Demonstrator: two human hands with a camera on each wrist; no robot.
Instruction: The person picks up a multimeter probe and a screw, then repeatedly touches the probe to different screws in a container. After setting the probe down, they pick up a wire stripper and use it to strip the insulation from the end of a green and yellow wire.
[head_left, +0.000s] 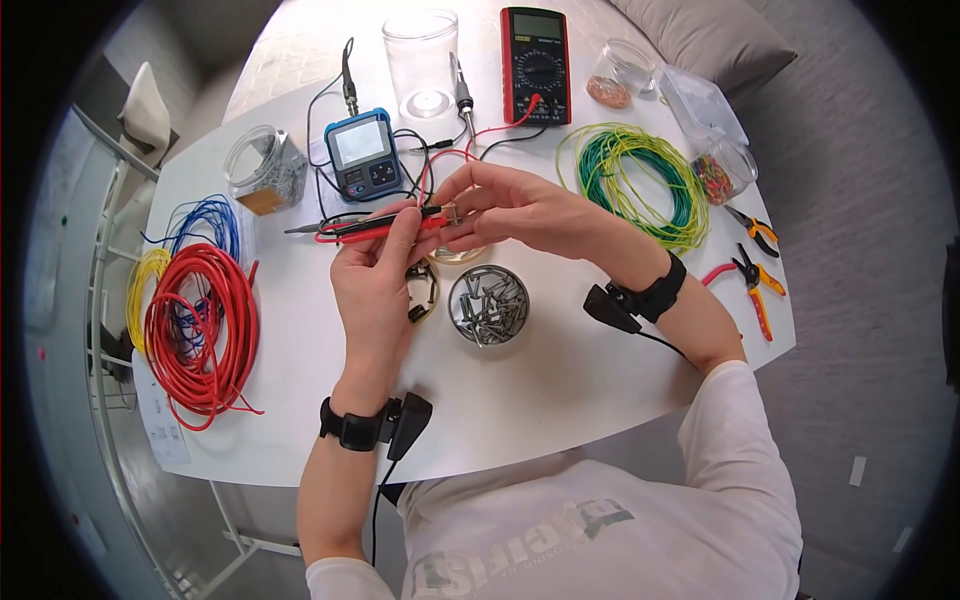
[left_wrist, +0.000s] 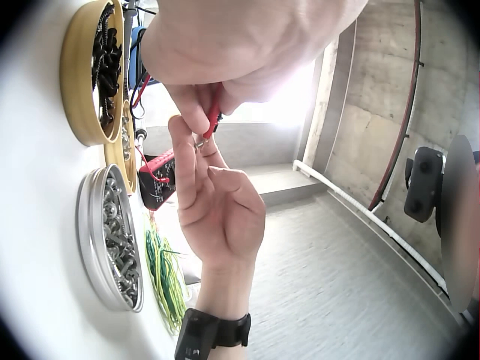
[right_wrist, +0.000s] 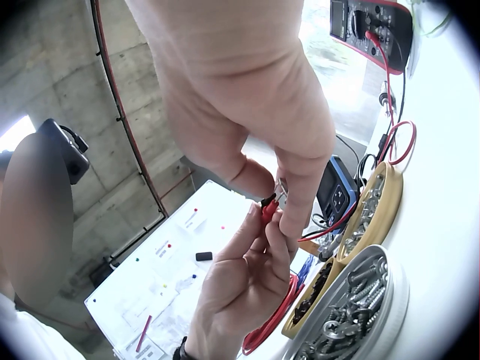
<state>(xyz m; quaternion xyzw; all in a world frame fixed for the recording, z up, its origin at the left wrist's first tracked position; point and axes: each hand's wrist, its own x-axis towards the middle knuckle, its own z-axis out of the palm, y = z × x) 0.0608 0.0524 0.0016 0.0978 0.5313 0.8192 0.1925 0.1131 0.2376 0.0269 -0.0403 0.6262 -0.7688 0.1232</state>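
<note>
In the head view my left hand [head_left: 375,280] grips a red test probe [head_left: 372,233] and a black test probe [head_left: 385,220] side by side. Their front ends point right, toward my right hand [head_left: 535,212]. Between its thumb and fingers the right hand pinches a small brownish part with metal legs [head_left: 451,214]; its kind is too small to make out. From the left wrist, the red probe's tip [left_wrist: 212,124] meets the right fingertips. The right wrist view shows the red probe [right_wrist: 270,210] between the left thumb and fingers, close to the right fingers.
A tin of screws [head_left: 488,305] stands just below the hands. Behind are a blue handheld meter [head_left: 361,150], a red multimeter [head_left: 537,65] and a clear jar [head_left: 420,65]. Coiled red wire [head_left: 200,335] lies left; green-yellow wire [head_left: 640,185] and pliers [head_left: 755,285] lie right.
</note>
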